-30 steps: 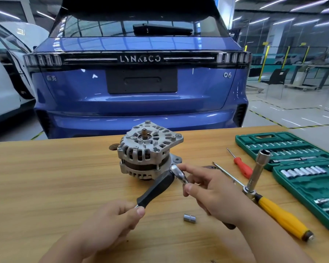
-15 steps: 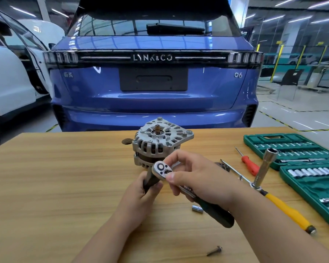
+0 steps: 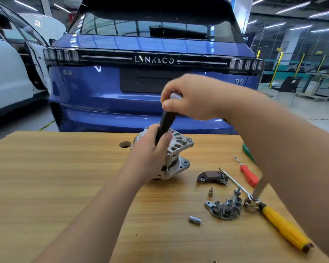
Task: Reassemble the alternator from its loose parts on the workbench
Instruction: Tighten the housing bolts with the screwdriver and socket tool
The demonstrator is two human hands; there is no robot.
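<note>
Now that the ratchet is raised upright, left fingers grip its handle, right fingers its head.

a car workshop: blue car behind a wooden workbench strewn with tools.

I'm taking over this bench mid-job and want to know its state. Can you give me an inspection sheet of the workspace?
Surface: wooden workbench, round hole near the far edge.
Job's things: alternator standing on the bench; brown regulator, rectifier plate and small bushing lying loose to its right.
Clutter: loose socket, red screwdriver, yellow-handled tool, corner of a green case.
Grips: left hand holds the ratchet by its black handle at the alternator; right hand holds its head.
Cables: nothing seen.
Surroundings: blue car behind the bench, white car at left.
</note>
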